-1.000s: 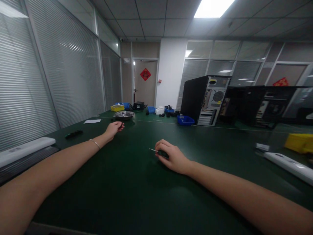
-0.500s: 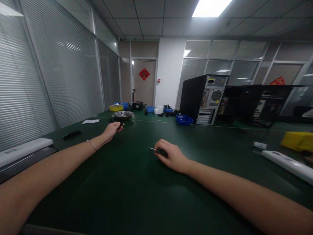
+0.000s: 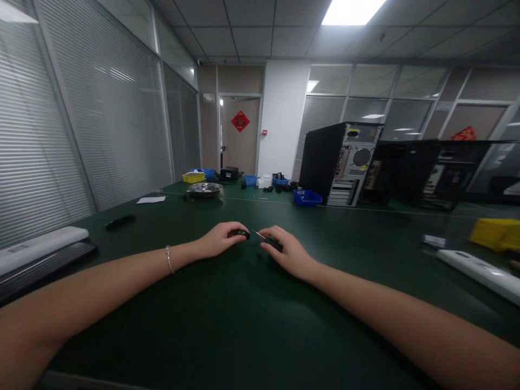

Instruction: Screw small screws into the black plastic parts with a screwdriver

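Observation:
Between the thumb and fingers of my left hand (image 3: 222, 238) is a small black piece with a bit of green on it (image 3: 242, 234); its kind is too small to make out. My right hand (image 3: 290, 252) is closed around the dark handle of a screwdriver (image 3: 273, 243). The thin metal shaft points up and left, its tip just short of the black piece. Both hands are low over the middle of the green tabletop (image 3: 227, 325). A bracelet (image 3: 169, 259) circles my left wrist.
A shiny metal bowl (image 3: 204, 189) stands ahead on the left. Further right are a blue bin (image 3: 307, 198) and a black computer tower (image 3: 325, 162). A dark object with green (image 3: 119, 221) and a white bar (image 3: 44, 249) lie at left. At right are another white bar (image 3: 479, 273) and a yellow bin (image 3: 493, 233).
My left hand has come back from near the metal bowl, moving right and nearer, with the small black piece. My right hand has moved slightly up and right, still holding the screwdriver.

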A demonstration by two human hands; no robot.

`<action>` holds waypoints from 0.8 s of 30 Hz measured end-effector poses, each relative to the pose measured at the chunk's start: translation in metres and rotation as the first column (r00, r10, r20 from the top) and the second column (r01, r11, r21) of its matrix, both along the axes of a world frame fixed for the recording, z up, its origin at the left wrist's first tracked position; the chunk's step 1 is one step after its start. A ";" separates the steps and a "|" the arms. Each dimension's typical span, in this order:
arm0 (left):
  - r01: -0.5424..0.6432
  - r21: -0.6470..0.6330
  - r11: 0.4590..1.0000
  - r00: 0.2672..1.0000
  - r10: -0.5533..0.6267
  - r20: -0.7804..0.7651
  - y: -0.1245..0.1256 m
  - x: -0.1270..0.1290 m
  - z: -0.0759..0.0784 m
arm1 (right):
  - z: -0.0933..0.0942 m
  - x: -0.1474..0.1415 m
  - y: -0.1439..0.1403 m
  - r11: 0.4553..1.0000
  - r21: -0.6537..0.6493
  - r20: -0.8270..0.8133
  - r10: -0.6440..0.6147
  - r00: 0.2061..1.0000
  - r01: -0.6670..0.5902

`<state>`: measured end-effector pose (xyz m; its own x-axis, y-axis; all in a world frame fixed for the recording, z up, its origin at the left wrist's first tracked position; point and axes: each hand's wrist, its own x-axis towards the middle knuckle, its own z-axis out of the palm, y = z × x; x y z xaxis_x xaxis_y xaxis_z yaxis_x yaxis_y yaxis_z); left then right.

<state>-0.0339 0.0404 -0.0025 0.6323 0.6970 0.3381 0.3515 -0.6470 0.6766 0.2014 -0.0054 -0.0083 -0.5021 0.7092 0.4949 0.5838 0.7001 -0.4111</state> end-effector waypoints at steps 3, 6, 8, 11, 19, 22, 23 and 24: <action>-0.010 0.001 1.000 0.999 0.010 0.031 -0.003 0.001 0.003 | 0.003 -0.002 -0.004 1.000 0.020 0.043 0.006 0.999 -0.007; 0.002 -0.017 1.000 0.998 -0.001 0.070 -0.008 0.003 0.004 | 0.003 -0.002 -0.006 0.999 0.044 0.074 0.015 0.997 -0.018; 0.006 -0.010 1.000 0.997 -0.005 0.076 -0.010 0.004 0.004 | 0.003 -0.002 -0.007 0.998 0.051 0.085 0.018 0.996 -0.023; 0.004 0.018 1.000 0.997 -0.005 0.078 -0.012 0.005 0.003 | 0.002 -0.001 -0.006 0.998 0.054 0.101 0.021 0.995 -0.027; -0.019 0.074 0.997 0.999 0.016 0.044 -0.011 0.005 0.000 | 0.002 -0.003 -0.006 0.999 0.051 0.113 0.004 0.994 -0.010; -0.018 0.087 0.996 0.999 0.015 0.030 -0.015 0.006 0.002 | 0.003 -0.002 -0.007 0.999 0.039 0.102 0.031 0.994 -0.036; -0.018 0.086 0.996 0.999 0.016 0.030 -0.016 0.006 0.002 | 0.004 -0.002 -0.007 0.998 0.038 0.095 0.042 0.995 -0.046; -0.020 0.081 0.997 0.999 0.017 0.033 -0.017 0.007 0.003 | 0.004 -0.002 -0.007 0.998 0.035 0.088 0.053 0.995 -0.056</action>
<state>-0.0271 0.0230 0.0002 0.6076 0.6777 0.4141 0.3427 -0.6941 0.6331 0.1996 -0.0127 -0.0039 -0.5815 0.6614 0.4737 0.5766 0.7459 -0.3336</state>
